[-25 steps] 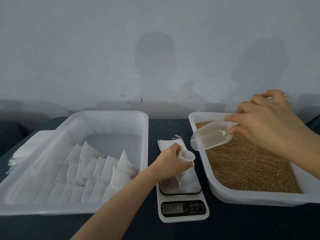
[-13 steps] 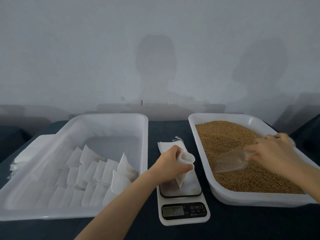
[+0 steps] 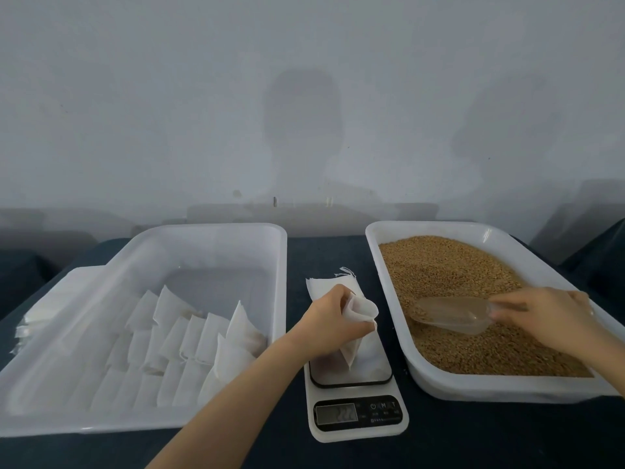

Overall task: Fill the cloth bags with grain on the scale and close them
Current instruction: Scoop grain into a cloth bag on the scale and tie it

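Observation:
My left hand (image 3: 333, 319) grips a white cloth bag (image 3: 358, 324) by its open mouth and holds it upright on the platform of a small white kitchen scale (image 3: 358, 418). To the right, my right hand (image 3: 554, 316) holds the handle of a clear plastic scoop (image 3: 449, 314). The scoop lies low in the brown grain (image 3: 449, 269) that fills a white tub (image 3: 375, 265), with some grain inside it. A flat empty cloth bag (image 3: 323, 287) lies behind the scale.
A second white tub (image 3: 220, 238) on the left holds several filled white bags (image 3: 189, 340) in rows. A stack of flat white cloth bags (image 3: 44, 309) lies at its far left. Everything rests on a dark tabletop (image 3: 473, 434) against a grey wall.
My right hand brought the empty scoop down from above the tub's left rim into the grain and pushed it leftward. My left hand kept the bag on the scale.

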A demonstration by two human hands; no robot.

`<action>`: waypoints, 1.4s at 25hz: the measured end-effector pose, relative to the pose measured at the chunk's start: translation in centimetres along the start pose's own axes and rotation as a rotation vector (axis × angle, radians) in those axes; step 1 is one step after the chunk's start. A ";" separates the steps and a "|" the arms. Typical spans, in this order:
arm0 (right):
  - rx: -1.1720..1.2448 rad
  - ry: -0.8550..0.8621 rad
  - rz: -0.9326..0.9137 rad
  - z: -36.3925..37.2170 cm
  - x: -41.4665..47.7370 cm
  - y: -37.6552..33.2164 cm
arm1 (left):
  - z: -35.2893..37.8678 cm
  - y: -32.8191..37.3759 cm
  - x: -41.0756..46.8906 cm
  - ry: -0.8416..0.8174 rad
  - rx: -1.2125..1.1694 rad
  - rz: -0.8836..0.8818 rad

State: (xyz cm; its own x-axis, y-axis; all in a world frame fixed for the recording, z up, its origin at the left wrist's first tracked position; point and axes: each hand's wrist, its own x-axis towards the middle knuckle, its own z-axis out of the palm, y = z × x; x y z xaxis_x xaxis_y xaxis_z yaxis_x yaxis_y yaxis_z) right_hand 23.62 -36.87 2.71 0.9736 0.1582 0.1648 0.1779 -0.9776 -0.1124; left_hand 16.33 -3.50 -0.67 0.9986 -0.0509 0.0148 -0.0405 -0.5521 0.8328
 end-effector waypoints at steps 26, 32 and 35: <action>0.374 -0.118 -0.170 -7.5 -1.3 -7.1 | 0.0 0.4 -0.3 -0.007 -0.050 -0.019; 0.127 -0.049 -0.350 -8.1 -0.3 -9.3 | -0.1 0.5 -0.3 -0.015 -0.068 0.008; -0.012 0.005 -0.381 -8.8 0.0 -10.1 | 0.0 0.5 -0.3 -0.013 -0.068 0.007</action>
State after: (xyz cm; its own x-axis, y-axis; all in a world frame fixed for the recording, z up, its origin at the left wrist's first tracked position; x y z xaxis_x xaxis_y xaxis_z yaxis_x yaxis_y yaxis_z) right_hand 20.60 -28.17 12.46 0.8373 0.5100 0.1970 0.5252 -0.8504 -0.0309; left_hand 16.05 -3.77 -0.23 0.9978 -0.0653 0.0141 -0.0446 -0.4939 0.8684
